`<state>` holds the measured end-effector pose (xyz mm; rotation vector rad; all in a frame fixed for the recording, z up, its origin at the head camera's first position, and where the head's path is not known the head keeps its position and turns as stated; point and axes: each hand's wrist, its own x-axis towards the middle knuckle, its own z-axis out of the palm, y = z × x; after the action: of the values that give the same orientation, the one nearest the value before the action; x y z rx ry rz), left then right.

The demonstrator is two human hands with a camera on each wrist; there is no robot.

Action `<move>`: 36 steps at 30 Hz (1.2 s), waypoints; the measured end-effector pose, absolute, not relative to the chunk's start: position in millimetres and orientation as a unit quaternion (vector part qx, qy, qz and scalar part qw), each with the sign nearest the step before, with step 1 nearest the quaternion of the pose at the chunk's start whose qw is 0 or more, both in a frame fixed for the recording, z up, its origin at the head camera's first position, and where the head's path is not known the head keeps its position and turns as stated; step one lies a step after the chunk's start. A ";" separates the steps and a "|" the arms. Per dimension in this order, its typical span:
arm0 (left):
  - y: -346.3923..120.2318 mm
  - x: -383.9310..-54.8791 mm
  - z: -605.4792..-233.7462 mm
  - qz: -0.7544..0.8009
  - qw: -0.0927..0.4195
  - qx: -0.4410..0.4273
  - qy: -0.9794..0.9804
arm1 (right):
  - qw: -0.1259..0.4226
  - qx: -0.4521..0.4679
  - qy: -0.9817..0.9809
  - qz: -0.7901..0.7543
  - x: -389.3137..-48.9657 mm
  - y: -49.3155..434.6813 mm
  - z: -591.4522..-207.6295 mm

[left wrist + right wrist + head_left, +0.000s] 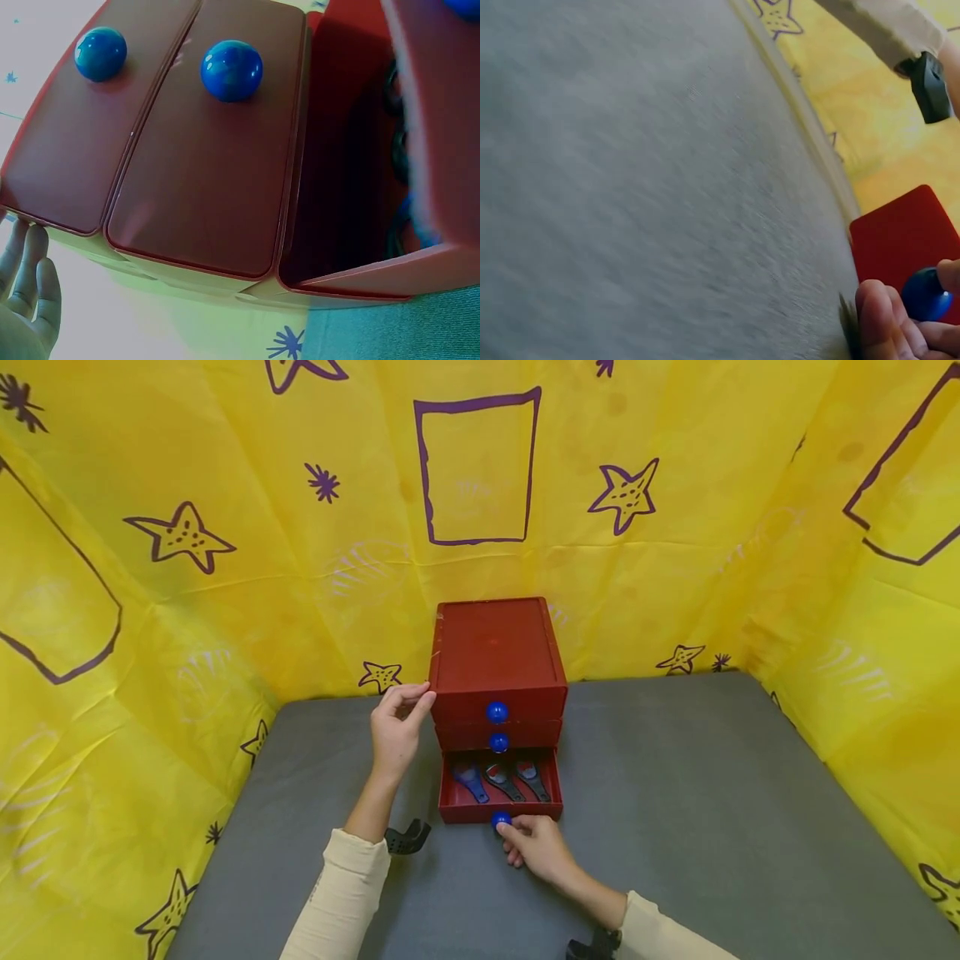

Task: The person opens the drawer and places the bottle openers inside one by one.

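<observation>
A red drawer cabinet with blue ball knobs stands on the grey table, its bottom drawer pulled out. My right hand pinches the blue knob of that drawer between thumb and fingers; the same knob shows in the right wrist view. My left hand is at the cabinet's upper left front corner, its fingers fairly straight in the left wrist view. Inside the drawer lie a blue tool and two black tools, each with a broad head and narrow handle, resembling bottle openers.
Above the open drawer, the middle drawer's knob and the top drawer's knob sit on closed fronts. A yellow patterned cloth hangs behind and at both sides of the grey table.
</observation>
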<state>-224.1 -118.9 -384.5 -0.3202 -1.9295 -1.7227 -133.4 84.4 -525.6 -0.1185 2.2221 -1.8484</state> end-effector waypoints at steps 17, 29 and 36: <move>-118.4 -226.7 -377.4 -0.646 0.267 -0.119 -0.705 | 0.077 -0.001 0.770 -0.634 -195.4 80.0 -516.0; -120.0 -227.9 -379.9 -0.644 0.262 -0.111 -0.710 | 0.067 0.017 0.775 -0.628 -216.4 77.0 -515.0; -121.0 -225.1 -385.8 -0.648 0.266 -0.114 -0.705 | 0.090 0.011 0.786 -0.612 -210.9 76.6 -517.2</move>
<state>-225.1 -121.0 -385.8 -0.3083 -1.9033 -1.7486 -210.9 76.6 -517.2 0.0322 2.3360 -1.8188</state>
